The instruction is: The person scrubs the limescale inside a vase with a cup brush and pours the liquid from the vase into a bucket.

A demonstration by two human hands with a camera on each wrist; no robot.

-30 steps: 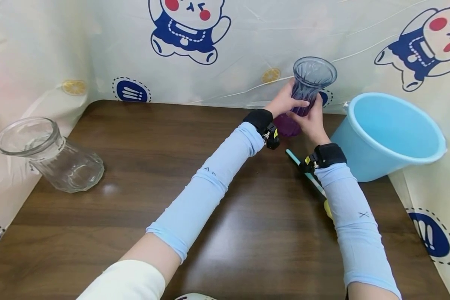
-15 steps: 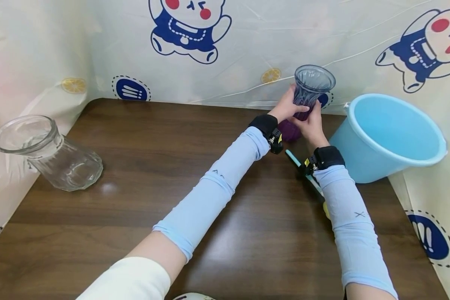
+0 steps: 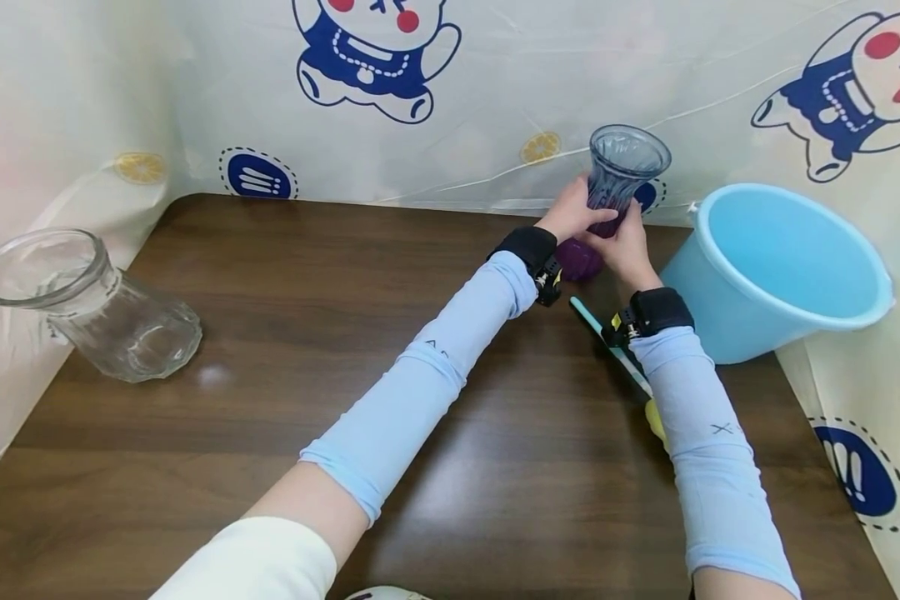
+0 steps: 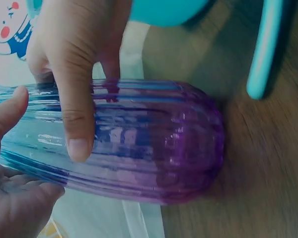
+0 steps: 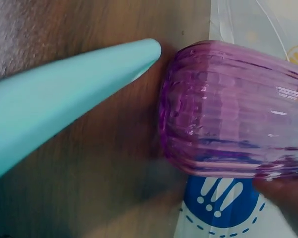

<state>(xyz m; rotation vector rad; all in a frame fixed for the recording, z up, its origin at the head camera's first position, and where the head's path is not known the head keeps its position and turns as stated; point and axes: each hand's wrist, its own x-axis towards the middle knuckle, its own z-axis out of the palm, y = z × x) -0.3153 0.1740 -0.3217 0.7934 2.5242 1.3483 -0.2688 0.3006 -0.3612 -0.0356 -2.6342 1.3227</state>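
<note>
Vase at far right of bench, left of bucket; left grip and right grip both curled around it. Glossy wall could slip if either loosens.

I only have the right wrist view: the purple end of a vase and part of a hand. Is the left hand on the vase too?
Observer: Yes, the head view shows the left hand gripping the vase as well.
Operator: Anything to the right of the right hand?
Observer: A light blue bucket.
Operator: What's at the other end of this turquoise stick?
Observer: A yellow part, partly hidden by the right sleeve.
</note>
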